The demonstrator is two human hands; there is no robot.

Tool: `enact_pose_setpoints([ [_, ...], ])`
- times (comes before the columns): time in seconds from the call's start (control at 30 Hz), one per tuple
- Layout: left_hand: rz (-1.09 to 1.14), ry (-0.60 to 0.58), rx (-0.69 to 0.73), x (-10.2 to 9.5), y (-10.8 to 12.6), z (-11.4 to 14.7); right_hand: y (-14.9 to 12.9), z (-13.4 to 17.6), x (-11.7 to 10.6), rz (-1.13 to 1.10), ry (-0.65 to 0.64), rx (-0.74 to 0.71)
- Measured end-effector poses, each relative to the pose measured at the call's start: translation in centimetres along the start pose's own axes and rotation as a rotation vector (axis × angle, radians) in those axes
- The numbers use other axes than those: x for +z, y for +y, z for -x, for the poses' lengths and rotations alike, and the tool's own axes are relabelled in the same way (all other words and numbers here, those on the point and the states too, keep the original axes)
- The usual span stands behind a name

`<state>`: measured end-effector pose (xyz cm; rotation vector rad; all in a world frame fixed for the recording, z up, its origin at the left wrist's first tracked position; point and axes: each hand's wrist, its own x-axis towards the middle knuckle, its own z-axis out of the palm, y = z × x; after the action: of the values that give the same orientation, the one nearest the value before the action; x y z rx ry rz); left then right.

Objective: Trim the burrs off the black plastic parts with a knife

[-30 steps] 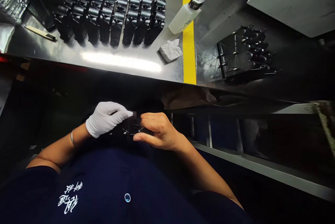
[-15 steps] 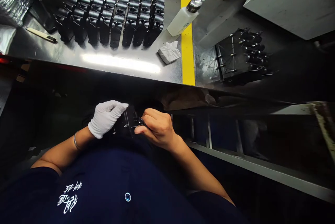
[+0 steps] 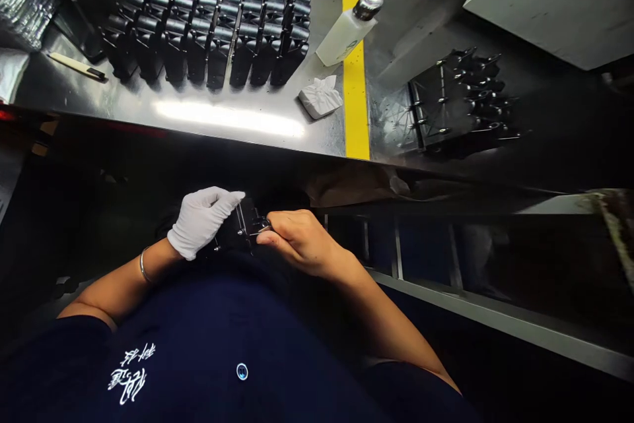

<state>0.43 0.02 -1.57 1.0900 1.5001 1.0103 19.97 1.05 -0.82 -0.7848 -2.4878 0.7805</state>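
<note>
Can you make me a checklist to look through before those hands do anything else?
1. Left hand gloved: ok.
2. Right hand gloved: not ok, it's bare.
3. Dark part in the left fingertips: ok, pinched there.
4. Right hand's grip on that part: cannot tell, too dark.
5. Bottle lid shut: not ok, it's flipped open.
6. Pale, dark-tipped tool away from both hands: ok, it's on the bench.
</note>
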Motion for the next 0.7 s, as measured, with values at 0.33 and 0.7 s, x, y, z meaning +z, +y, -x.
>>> enact_pose_setpoints([
  [0.33,0.034,-0.073,-0.244,0.1,0.2,-1.5,0.8,0.1,1.7,0.192,0.483,0.067],
  [0.7,0.021,-0.067,-0.250,0.2,-0.1,-1.5,0.7,-0.1,2.3,0.357,0.517,0.059],
])
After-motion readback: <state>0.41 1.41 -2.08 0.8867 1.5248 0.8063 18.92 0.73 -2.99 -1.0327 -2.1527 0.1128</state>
